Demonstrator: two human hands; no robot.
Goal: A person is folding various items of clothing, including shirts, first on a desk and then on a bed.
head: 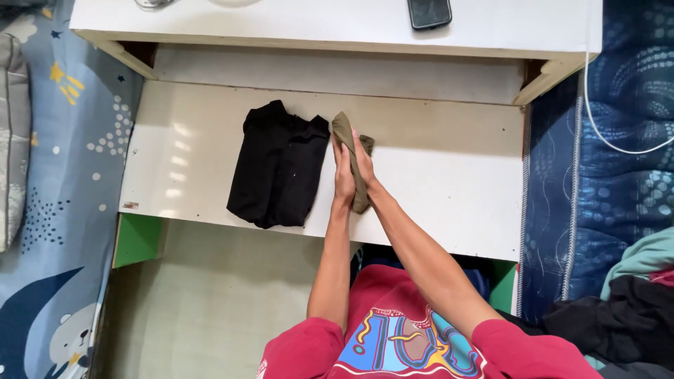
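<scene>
An olive-green sock [353, 165] lies stretched along the white desk shelf [449, 175], pressed between both palms: the left hand [343, 175] and right hand [365, 163] flat against it, fingers straight and together. Just beside it sits a folded black garment [278, 167]; a phone [429, 12] rests well apart above.

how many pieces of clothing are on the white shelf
2. A folded black garment lies flat on the white shelf, and a rolled olive-green cloth sits just to its right, pressed between the left hand and right hand. None seem hidden.
</scene>
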